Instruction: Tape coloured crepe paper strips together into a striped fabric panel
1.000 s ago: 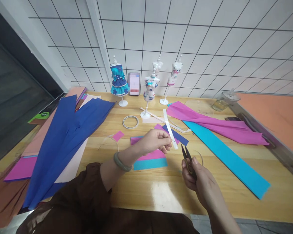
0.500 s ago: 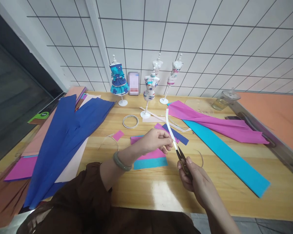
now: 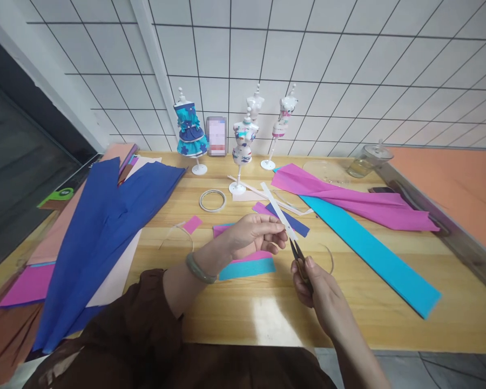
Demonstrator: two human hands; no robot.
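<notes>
My left hand (image 3: 254, 234) pinches a narrow white strip (image 3: 276, 207) that slants up and to the left from my fingers. My right hand (image 3: 316, 283) grips small thread snips (image 3: 297, 254), whose dark blades meet the strip's lower end just below my left fingertips. Both hands hover over the wooden table (image 3: 267, 313). Under them lie small pink and cyan paper pieces (image 3: 247, 266) and a dark blue slip (image 3: 291, 220).
Dark blue crepe paper (image 3: 105, 227) covers the left side. Long pink (image 3: 348, 202) and cyan (image 3: 368, 254) sheets lie on the right. Three small dress-form mannequins (image 3: 243, 151), a phone (image 3: 216, 136), a tape ring (image 3: 212, 200) and a lidded cup (image 3: 366, 161) stand further back.
My right hand brought the snips up and left until the blades closed onto the strip's lower end. The strip tilted further to the left. The view shifted slightly.
</notes>
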